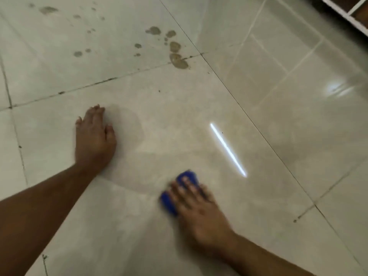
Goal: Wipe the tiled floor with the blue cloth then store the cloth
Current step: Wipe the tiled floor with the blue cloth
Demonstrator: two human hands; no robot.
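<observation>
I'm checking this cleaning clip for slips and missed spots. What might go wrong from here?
The left hand rests flat on the tiled floor at the edge of a damp-looking patch, so it may slide. The brown stains lie far beyond the blue cloth and may be missed or smeared. The right hand presses the cloth with straight fingers, no firm grip, so the cloth may slip out.

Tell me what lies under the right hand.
The blue cloth, pressed onto the tiled floor by the right hand. Its edges show past the fingertips and on the thumb side. Its middle and the floor beneath it are covered.
</observation>
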